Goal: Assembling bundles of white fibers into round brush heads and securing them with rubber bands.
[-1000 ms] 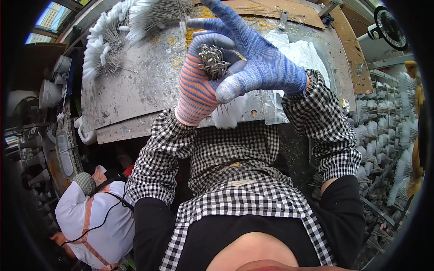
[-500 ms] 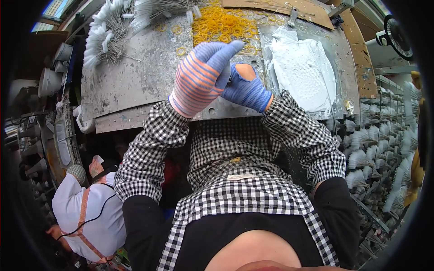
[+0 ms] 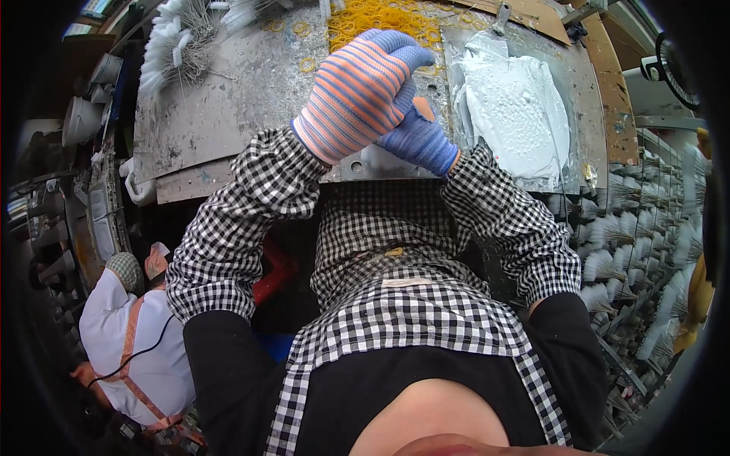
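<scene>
My left hand, in an orange-and-blue striped glove, is closed above the front part of the worktable. Its fingers curl over my right hand, which wears a blue glove with bare skin showing near the thumb. The right hand is also closed, pressed against the left. Whatever lies between them is hidden by the gloves. Just beyond the hands is a heap of yellow rings. To their right, thick white paste is spread over a clear sheet on the table.
Bunches of white bristle brushes with wire stems lie at the far left. A scraper touches the paste's far end. Racks of brushes stand at right, beneath a fan. Another person works at lower left.
My left hand has shifted right and rolled over the right hand, covering more of it. Its pointing finger has curled in. The other person appears slightly farther left.
</scene>
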Action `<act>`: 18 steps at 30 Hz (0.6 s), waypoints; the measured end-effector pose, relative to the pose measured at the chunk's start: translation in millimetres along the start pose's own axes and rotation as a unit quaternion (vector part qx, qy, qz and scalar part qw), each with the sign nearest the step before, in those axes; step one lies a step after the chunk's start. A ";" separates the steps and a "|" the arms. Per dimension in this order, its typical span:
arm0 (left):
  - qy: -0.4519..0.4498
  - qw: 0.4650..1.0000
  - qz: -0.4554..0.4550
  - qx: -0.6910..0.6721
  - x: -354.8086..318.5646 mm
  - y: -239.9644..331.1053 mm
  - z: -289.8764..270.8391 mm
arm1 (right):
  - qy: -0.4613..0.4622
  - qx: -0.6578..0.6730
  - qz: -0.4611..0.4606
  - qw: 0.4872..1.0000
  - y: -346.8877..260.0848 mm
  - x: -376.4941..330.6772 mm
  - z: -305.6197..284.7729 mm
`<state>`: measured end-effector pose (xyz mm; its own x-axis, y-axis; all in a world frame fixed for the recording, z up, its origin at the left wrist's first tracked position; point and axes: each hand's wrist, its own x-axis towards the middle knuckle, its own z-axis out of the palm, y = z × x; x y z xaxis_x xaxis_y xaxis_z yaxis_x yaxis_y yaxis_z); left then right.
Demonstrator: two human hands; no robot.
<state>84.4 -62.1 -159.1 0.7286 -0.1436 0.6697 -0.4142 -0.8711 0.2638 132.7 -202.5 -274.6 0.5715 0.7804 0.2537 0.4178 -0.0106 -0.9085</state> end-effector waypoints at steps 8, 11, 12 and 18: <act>-0.083 0.996 0.011 -0.037 -8.6 25.2 7.7 | 0.076 0.030 0.012 0.997 33.1 -16.0 14.0; -0.090 0.989 0.049 -0.108 -41.3 43.2 -5.4 | 0.101 -0.030 -0.111 0.988 10.4 -33.6 8.9; -0.078 0.995 0.028 -0.061 -32.3 39.1 -10.2 | 0.061 -0.065 -0.062 0.994 7.1 -27.8 4.7; 0.032 0.998 0.002 -0.059 -10.8 7.8 -0.9 | 0.103 -0.139 -0.123 0.977 -1.7 9.2 -13.1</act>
<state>72.8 -67.0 -163.7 0.6912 -0.1136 0.7137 -0.4813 -0.8091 0.3373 146.4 -203.5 -266.4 0.5486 0.6380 0.5403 0.7197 -0.0315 -0.6936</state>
